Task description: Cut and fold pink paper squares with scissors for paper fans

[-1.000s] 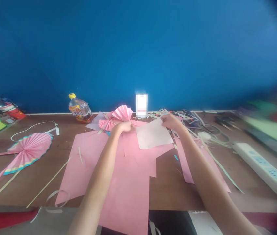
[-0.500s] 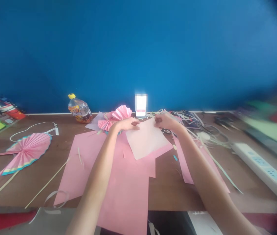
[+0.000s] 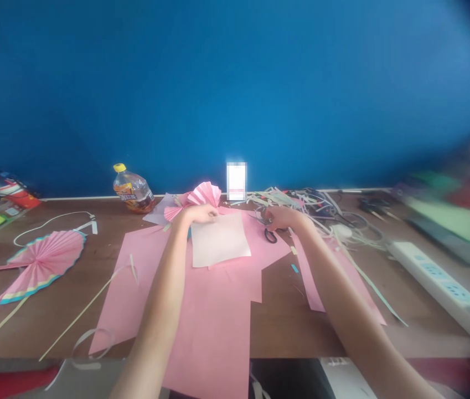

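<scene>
- The pale paper sheet (image 3: 220,241) lies on big pink paper (image 3: 218,327), long side pointing away.
- The left hand (image 3: 199,214) is nearer, at its top corner; pinching or not, I can't tell.
- The right hand (image 3: 288,218) is just beside black scissors (image 3: 270,235); holding them or not, I can't tell.

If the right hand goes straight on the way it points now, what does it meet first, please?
Probably the scissors, just past the fingertips of the right hand, at the edge of the pink paper. Depth is unclear, so the hand may already touch them.
</scene>
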`<action>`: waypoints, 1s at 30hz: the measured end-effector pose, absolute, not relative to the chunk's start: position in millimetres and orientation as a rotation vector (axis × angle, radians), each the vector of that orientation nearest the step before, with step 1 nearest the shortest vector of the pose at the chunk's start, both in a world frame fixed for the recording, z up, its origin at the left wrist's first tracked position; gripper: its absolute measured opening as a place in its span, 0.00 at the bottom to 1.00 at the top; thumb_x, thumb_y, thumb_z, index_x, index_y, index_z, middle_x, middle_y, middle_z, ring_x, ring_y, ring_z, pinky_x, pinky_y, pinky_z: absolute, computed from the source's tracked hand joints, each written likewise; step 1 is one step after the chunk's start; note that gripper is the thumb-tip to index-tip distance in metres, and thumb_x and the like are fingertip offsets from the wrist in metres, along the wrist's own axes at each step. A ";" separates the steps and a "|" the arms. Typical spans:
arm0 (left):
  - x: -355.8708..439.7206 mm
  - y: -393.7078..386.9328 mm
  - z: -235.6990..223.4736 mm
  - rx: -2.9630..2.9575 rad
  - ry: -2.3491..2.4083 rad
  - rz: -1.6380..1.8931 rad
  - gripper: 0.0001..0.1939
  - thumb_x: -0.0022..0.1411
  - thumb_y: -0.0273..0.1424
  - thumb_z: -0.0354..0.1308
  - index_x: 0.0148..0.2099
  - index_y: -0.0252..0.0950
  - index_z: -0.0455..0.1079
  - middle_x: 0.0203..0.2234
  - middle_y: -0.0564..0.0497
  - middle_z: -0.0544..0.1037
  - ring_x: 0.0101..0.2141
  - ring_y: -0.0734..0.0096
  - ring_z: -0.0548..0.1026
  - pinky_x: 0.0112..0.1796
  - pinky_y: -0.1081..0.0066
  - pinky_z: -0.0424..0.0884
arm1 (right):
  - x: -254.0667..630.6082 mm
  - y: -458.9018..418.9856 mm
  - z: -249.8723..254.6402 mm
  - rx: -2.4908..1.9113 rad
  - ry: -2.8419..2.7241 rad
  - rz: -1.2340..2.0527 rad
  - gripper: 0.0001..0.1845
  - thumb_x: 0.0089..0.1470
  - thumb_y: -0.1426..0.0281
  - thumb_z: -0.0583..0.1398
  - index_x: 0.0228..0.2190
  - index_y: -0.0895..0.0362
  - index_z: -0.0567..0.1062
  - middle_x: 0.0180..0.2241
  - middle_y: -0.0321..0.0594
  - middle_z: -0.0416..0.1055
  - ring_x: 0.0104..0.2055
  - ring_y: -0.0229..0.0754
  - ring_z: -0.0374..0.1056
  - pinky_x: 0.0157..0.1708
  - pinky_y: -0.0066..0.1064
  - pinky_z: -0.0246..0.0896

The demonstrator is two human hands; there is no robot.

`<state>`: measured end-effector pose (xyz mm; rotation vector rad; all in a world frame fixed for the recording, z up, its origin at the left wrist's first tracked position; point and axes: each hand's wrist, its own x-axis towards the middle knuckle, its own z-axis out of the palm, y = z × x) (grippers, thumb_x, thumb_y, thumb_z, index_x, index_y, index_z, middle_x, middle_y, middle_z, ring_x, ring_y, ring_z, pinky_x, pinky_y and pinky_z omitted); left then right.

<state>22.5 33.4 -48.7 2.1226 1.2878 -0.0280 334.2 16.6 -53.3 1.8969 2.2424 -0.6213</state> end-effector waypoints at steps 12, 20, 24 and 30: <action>7.7 19.6 -26.4 2.059 1.349 0.255 0.17 0.53 0.43 0.56 0.39 0.36 0.71 0.39 0.48 0.77 0.40 0.63 0.73 0.39 0.72 0.66 | 320.4 6.7 -47.3 1.979 2.090 -0.408 0.21 0.44 0.71 0.62 0.43 0.57 0.73 0.37 0.49 0.75 0.40 0.53 0.71 0.33 0.36 0.63; -1.0 14.4 -19.1 1.917 1.289 0.625 0.19 0.56 0.43 0.54 0.41 0.33 0.69 0.37 0.47 0.76 0.36 0.64 0.74 0.33 0.72 0.66 | 315.9 1.8 -43.9 1.982 2.069 -0.410 0.23 0.42 0.68 0.64 0.44 0.55 0.73 0.35 0.47 0.75 0.39 0.52 0.72 0.33 0.36 0.63; -2.3 17.8 -22.0 1.913 1.280 0.608 0.16 0.57 0.42 0.54 0.40 0.33 0.68 0.36 0.48 0.75 0.33 0.68 0.73 0.32 0.73 0.65 | 316.5 2.6 -43.5 1.987 2.084 -0.421 0.25 0.42 0.68 0.64 0.45 0.56 0.72 0.40 0.49 0.74 0.41 0.52 0.71 0.34 0.36 0.63; 8.7 20.1 -29.6 2.003 1.190 0.143 0.14 0.54 0.40 0.56 0.37 0.36 0.70 0.37 0.50 0.76 0.38 0.67 0.72 0.37 0.74 0.64 | 327.9 12.9 -54.7 2.021 2.145 -0.375 0.20 0.46 0.72 0.60 0.44 0.56 0.74 0.45 0.51 0.73 0.44 0.54 0.70 0.36 0.37 0.64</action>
